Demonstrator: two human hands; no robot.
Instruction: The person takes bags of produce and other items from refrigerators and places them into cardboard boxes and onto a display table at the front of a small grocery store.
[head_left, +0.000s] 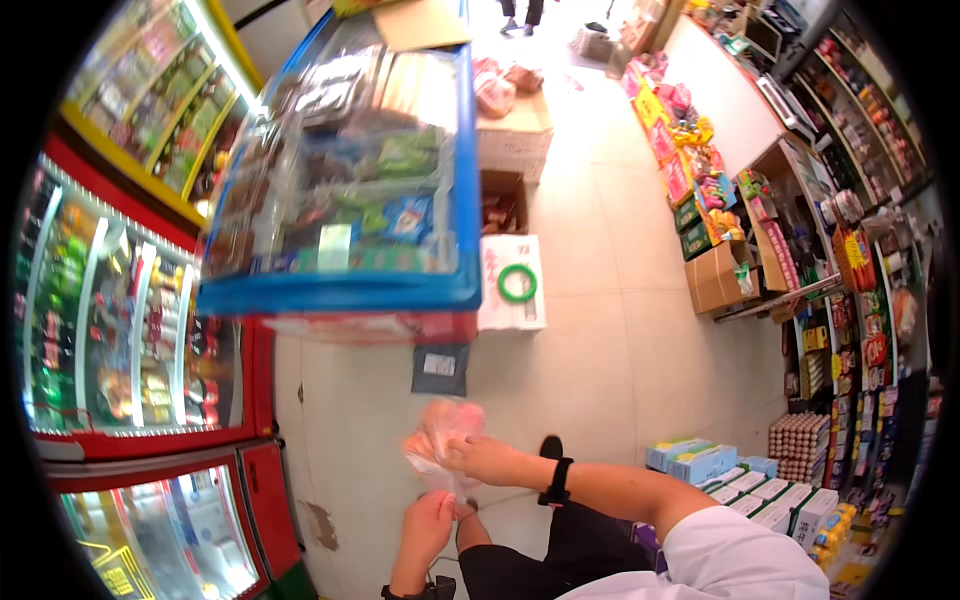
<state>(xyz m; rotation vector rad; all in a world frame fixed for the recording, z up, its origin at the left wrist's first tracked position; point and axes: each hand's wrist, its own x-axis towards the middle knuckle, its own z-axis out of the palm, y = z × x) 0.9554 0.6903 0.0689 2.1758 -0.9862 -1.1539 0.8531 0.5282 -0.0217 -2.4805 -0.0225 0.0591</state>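
Note:
A thin clear plastic bag (428,440) with pinkish-orange contents hangs in front of me above the floor; what is inside is too blurred to name. My right hand (488,460) reaches in from the right and is closed on the bag's side, its fingertips partly hidden in the film. Just below, my left hand (430,520) pinches the gathered lower end of the bag. A dark flat parcel (440,370) with a white label lies on the floor beyond the bag.
A blue-framed glass-top freezer (340,290) stands ahead, beside a white carton (530,310) bearing a green tape roll (517,284). Lit drink coolers (255,350) line the left. At right are stacked milk cartons (770,490), egg trays (800,445) and snack shelves (850,330).

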